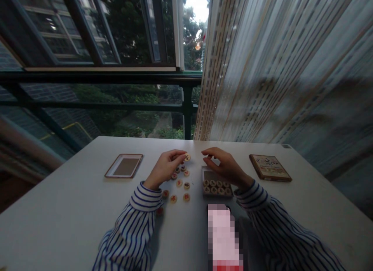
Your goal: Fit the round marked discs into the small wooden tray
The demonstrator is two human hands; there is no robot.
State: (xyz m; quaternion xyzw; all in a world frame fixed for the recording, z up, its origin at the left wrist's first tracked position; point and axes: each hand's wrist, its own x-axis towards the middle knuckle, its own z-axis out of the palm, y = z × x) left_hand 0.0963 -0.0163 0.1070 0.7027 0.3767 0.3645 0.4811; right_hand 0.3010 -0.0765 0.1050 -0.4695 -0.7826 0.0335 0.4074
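Between the thumb and fingers of my left hand (169, 164) is a Chinese chess piece (187, 157), a round wooden disc with a dark character facing me. Below and beside that hand, several loose pieces lie on the white table, some with red characters, such as this red-marked piece (173, 198). My right hand (223, 164) hovers over the far part of an open box (203, 181), its thumb and fingertips apart and no piece visible between them. Two rows of dark-marked pieces (217, 187) fill the near part of the box. My right hand hides some of its far right side.
An empty-looking shallow lid or tray (140, 162) lies at the left of the table (72, 201). To the right is a flat box with a printed cover (271, 168). A pixelated pink object (223, 232) lies in front. Beyond stand a railing (131, 77) and a curtain (247, 88).
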